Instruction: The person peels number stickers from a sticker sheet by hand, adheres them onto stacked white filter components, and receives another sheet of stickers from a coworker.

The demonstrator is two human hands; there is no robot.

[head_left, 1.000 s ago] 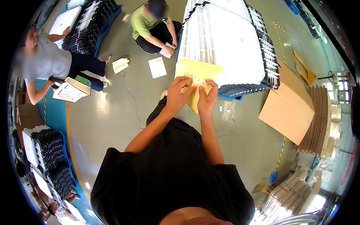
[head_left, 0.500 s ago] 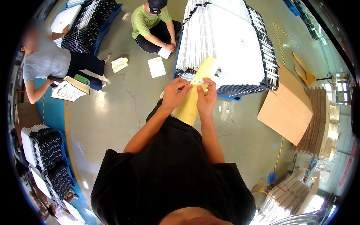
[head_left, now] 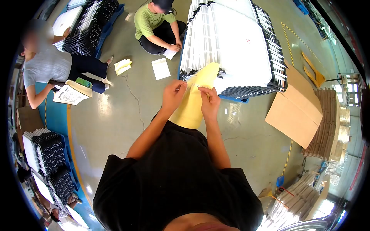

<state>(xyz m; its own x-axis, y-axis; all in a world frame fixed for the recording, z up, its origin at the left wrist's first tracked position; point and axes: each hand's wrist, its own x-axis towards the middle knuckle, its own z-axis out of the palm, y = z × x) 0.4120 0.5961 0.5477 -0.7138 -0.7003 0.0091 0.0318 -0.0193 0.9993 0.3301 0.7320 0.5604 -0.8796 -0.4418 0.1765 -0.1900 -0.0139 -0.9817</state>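
Note:
A long yellow sheet (head_left: 191, 109) lies between my hands, running from my waist toward the white stack. My left hand (head_left: 172, 97) is at the sheet's left side, thumb and fingers pinched together near its edge; what sits between them is too small to tell. On the right, my right hand (head_left: 210, 102) pinches at the sheet's right edge. Small whitish marks or pieces show on the sheet between the two hands, too blurred to identify.
Ahead stands a tall stack of white panels (head_left: 243, 46). A crouching person (head_left: 152, 27) handles paper at its left. Another person (head_left: 50, 65) holds papers at far left. Cardboard (head_left: 295, 104) leans at right. Papers (head_left: 161, 69) lie on the floor.
My hands have moved apart, the left one shifting left. The yellow sheet is less curled and looks wider. The crouching person's head has tilted further down.

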